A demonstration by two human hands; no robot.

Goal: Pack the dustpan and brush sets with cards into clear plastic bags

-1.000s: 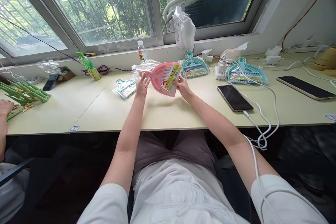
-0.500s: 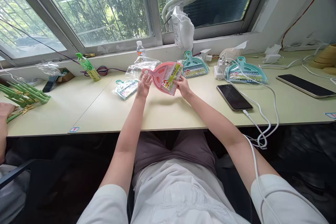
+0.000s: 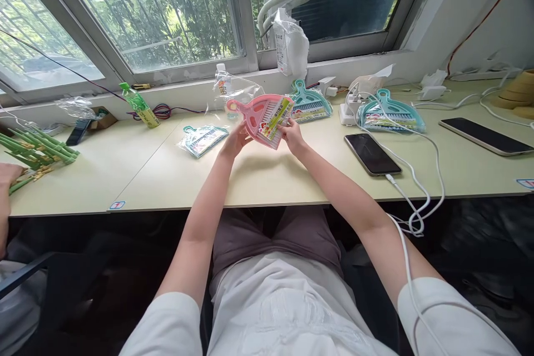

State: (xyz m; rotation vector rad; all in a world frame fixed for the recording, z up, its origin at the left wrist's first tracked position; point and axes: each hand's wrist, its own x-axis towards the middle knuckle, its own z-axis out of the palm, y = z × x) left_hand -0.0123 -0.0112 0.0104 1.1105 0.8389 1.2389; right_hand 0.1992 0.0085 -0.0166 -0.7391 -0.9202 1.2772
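Observation:
A pink dustpan (image 3: 252, 118) with a white-bristled brush (image 3: 273, 117) nested in it, bearing a yellow-green label, is held tilted above the table. My left hand (image 3: 237, 140) grips its lower left edge, fingers partly hidden behind the pan. At the lower right corner, my right hand (image 3: 292, 137) pinches the bristle end and label. Just behind the pan's handle lies a crumpled clear plastic bag (image 3: 246, 90). Near my left wrist is a flat, wrapped teal-and-white packet (image 3: 203, 140). A wrapped teal dustpan set (image 3: 311, 104) stands behind my right hand.
Another teal dustpan set (image 3: 391, 114) sits by a power strip (image 3: 347, 115) with white cables. Two phones, one charging (image 3: 372, 154) and one farther right (image 3: 486, 137), lie on the table. At left are a green bottle (image 3: 139, 105), green stalks (image 3: 45, 150) and another person's hand (image 3: 9, 173).
My left hand has shifted from the handle to the pan's lower edge. The clear bag behind has moved up and right, now partly covering the bottle by the window.

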